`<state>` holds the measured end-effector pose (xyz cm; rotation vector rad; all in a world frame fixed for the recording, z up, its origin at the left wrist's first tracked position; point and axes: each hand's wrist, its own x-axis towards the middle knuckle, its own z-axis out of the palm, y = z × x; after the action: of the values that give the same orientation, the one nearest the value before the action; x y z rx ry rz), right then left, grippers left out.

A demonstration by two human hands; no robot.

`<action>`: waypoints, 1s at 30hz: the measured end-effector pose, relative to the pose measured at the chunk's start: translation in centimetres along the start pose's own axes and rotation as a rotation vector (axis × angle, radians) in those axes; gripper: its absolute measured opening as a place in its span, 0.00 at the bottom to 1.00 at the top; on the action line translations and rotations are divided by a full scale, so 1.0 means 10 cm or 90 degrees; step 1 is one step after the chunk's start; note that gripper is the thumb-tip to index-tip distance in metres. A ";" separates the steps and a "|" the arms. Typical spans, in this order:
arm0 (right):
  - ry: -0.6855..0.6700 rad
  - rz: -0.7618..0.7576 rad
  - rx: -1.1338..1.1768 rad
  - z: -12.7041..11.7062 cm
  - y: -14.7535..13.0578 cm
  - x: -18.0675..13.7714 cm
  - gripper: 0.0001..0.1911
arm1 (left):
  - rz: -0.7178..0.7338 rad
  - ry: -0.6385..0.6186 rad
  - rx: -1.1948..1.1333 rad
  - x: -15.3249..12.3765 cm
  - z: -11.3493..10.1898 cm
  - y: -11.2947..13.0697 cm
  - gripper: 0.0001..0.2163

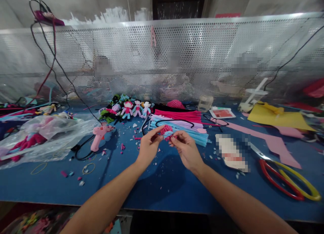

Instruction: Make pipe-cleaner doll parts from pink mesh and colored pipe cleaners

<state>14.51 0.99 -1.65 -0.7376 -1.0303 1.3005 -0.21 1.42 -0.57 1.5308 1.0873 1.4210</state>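
Above the blue table [162, 183], my left hand [148, 147] and my right hand [186, 148] meet at a small fuzzy figure [166, 131] made of pink and light blue pipe cleaner. Both hands pinch it, the left from the left side, the right from below and the right. Just behind the hands lies a pile of pipe cleaners [181, 124] in pink, lilac and light blue. A row of small finished dolls [135, 109] lies further back to the left.
A pink glue gun [99, 136] with a black cord lies left of my hands. A clear plastic bag [43, 136] of pieces sits far left. Scissors with red and yellow handles [283, 175] lie at the right, near yellow and pink sheets [278, 121]. A perforated metal screen [177, 55] closes the back.
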 end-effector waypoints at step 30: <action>0.155 -0.079 -0.353 -0.26 0.00 0.24 0.16 | -0.163 -0.004 -0.239 0.11 0.01 -0.20 0.21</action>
<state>16.84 3.62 -2.19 -1.1969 -1.2255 0.7917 -0.31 3.08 -2.04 1.0881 0.9120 1.3497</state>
